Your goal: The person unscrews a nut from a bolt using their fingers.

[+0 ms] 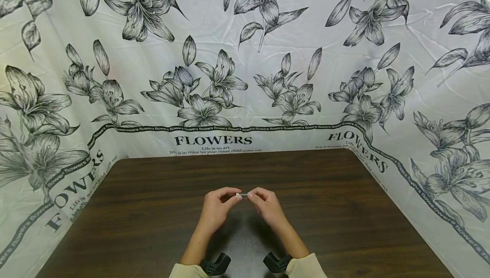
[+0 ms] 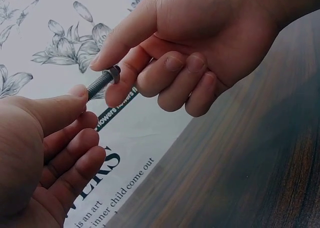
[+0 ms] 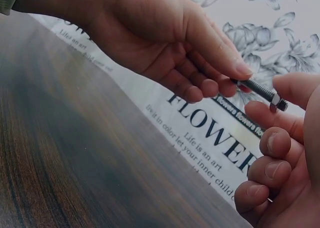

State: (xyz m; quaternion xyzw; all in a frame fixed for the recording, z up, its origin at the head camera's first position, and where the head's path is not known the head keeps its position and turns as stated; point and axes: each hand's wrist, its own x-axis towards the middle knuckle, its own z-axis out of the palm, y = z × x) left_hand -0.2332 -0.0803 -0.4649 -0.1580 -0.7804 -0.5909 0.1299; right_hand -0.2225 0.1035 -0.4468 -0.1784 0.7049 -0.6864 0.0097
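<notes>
A dark threaded bolt (image 3: 260, 90) is held level between the two hands, raised over the table. My left hand (image 1: 215, 211) pinches one end of it between thumb and fingertips, which hide most of that end. Toward the other end sits a nut (image 3: 275, 101), with a short bit of thread sticking out past it. My right hand (image 1: 269, 211) has its thumb and index finger on either side of the nut (image 2: 116, 73). Its other fingers curl in toward the palm.
A dark wood-grain table (image 1: 153, 210) spreads beneath both hands. Behind it and along its sides hangs a white cloth (image 1: 245, 112) printed with flowers and lettering. Each wrist wears a black camera band (image 1: 216, 264).
</notes>
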